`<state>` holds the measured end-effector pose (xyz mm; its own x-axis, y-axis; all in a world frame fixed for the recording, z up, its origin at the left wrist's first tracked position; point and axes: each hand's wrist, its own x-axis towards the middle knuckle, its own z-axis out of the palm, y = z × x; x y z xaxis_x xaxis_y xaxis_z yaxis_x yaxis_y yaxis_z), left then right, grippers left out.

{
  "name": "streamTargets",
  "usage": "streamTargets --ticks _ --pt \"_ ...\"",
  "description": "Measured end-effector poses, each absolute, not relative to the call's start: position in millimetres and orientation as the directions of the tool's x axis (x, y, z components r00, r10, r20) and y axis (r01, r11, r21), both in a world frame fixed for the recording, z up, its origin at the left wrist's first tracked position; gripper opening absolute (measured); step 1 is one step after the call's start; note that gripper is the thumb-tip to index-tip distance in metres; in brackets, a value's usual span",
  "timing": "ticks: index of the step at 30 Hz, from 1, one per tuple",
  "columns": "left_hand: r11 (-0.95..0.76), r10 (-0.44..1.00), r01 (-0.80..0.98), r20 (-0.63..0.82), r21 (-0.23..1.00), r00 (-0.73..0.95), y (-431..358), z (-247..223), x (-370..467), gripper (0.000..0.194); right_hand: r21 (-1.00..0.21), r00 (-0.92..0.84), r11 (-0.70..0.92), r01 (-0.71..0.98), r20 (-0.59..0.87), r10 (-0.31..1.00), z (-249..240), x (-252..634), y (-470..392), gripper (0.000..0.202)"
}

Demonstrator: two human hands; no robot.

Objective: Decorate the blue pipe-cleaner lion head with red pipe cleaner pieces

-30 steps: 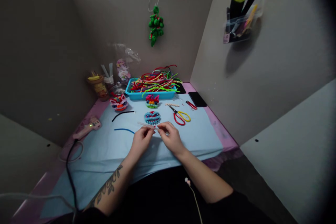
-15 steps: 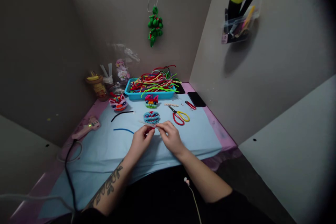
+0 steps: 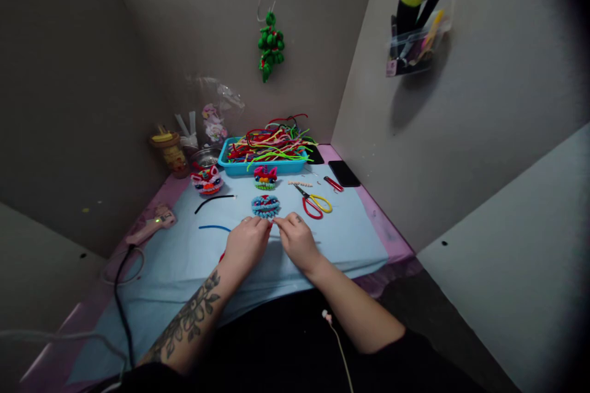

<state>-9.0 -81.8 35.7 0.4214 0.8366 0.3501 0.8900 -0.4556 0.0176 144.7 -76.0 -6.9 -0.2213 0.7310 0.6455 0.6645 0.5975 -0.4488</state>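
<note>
My left hand is closed, palm down, around a red pipe cleaner, most of it hidden; a red bit also shows at the fingertips. Close beside it, my right hand pinches the tip of a thin whitish strand, too small to tell its kind. The fingertips of both hands nearly meet. Just beyond them sits a light-blue fuzzy lion-like head with red inside. Behind that stands a pink and green head. To the right lie scissors with one red and one yellow handle.
A blue tray heaped with coloured pipe cleaners stands at the back. A pink head, black strand, blue strand and glue gun are left. A red cutter and phone lie right.
My left hand has turned palm down and now covers more of the red piece, whose end shows below it. The whitish strand is mostly hidden now. My right hand has barely moved.
</note>
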Motion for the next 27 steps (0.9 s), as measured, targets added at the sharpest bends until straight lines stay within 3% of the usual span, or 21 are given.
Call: streamTargets --ticks 4,8,12,18,23,27 --pt "-0.513 0.815 0.855 0.269 -0.077 0.513 -72.6 44.6 -9.0 0.015 -0.328 -0.289 0.569 0.754 0.612 0.736 -6.4 143.4 -75.8 0.028" --pt "-0.578 0.794 0.816 0.23 -0.001 0.563 -60.1 48.8 -13.1 0.012 -0.305 -0.338 0.57 0.763 0.563 0.754 -8.1 143.3 -72.8 0.024" --pt "-0.643 0.765 0.743 0.195 0.186 0.614 -46.1 49.8 -21.9 0.01 -0.397 -0.365 0.612 0.684 0.54 0.758 -11.7 147.3 -69.8 0.026" --pt "-0.704 0.648 0.481 0.196 0.523 0.736 -32.2 55.7 -34.3 0.015 -0.594 -0.352 0.67 0.445 0.572 0.741 -11.1 153.3 -68.0 0.028" --pt "-0.528 0.662 0.322 0.144 0.786 0.735 -29.6 51.1 -39.6 0.025 -0.701 -0.306 0.654 0.284 0.58 0.755 0.8 153.6 -72.7 0.021" --pt "-0.369 0.758 0.263 0.125 0.892 0.64 -33.4 38.5 -36.9 0.028 -0.782 -0.251 0.583 0.22 0.532 0.809 4.5 151.9 -75.8 0.014"
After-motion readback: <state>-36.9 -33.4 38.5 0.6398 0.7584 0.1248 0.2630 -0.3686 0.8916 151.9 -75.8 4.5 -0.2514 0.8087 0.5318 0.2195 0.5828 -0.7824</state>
